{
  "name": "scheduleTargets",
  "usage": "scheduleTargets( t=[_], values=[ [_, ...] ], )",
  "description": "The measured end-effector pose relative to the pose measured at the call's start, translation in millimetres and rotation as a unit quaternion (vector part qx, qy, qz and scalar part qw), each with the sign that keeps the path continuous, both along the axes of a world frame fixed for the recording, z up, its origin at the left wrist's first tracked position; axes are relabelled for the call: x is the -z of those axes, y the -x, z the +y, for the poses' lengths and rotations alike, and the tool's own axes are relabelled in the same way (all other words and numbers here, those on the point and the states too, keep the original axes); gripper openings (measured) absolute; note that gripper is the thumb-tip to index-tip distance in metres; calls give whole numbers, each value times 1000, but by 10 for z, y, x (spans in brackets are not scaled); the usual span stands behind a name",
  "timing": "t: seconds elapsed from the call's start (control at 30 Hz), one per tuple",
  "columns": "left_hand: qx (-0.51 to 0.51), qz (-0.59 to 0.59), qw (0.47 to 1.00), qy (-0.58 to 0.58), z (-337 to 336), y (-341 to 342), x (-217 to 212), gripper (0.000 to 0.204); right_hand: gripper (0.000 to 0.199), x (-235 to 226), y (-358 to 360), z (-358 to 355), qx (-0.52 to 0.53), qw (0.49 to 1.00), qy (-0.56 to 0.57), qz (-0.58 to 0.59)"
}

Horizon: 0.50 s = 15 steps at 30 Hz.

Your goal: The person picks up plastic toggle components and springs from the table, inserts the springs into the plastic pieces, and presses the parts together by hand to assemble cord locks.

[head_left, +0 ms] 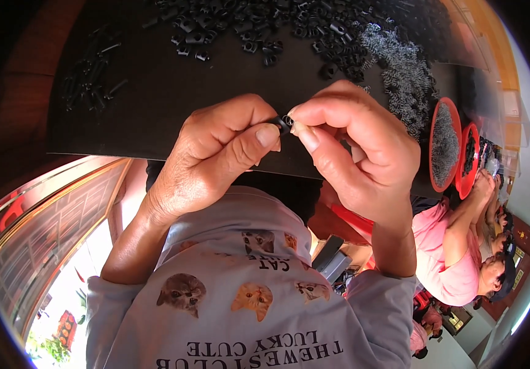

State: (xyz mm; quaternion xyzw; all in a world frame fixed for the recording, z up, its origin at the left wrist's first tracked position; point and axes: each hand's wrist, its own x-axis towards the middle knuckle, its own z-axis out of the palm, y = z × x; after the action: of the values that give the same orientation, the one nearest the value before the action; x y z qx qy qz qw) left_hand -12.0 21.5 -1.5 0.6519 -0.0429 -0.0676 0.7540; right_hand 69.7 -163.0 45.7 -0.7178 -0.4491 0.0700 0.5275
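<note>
My left hand [216, 150] pinches a small black cylindrical part [282, 127] between thumb and forefinger, over the near edge of the dark table. At that part's right end, the thumb and forefinger of my right hand [366, 144] grip a tiny coil spring [289, 120]. The spring touches the part's end; how far inside it sits is hard to make out. Both hands meet in front of my chest, fingertips almost touching.
Small black hollow parts [246, 27] lie heaped across the table's far side. Beside them spreads a pile of metal springs [403, 74]. Slim black pieces [96, 80] are scattered at left. Two red basins [432, 163] stand at right, near a person in pink [446, 252].
</note>
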Motion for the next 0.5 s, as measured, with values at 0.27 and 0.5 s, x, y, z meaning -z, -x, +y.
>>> scheduleTargets(
  t=[0.27,0.5],
  values=[
    [7,-19,1000,3,17,1,24,27,14,36,79,21,24,997,-13,77],
    [7,-30,1000,-5,23,-4,36,27,16,140,103,51,42,997,-29,52]
  ],
)
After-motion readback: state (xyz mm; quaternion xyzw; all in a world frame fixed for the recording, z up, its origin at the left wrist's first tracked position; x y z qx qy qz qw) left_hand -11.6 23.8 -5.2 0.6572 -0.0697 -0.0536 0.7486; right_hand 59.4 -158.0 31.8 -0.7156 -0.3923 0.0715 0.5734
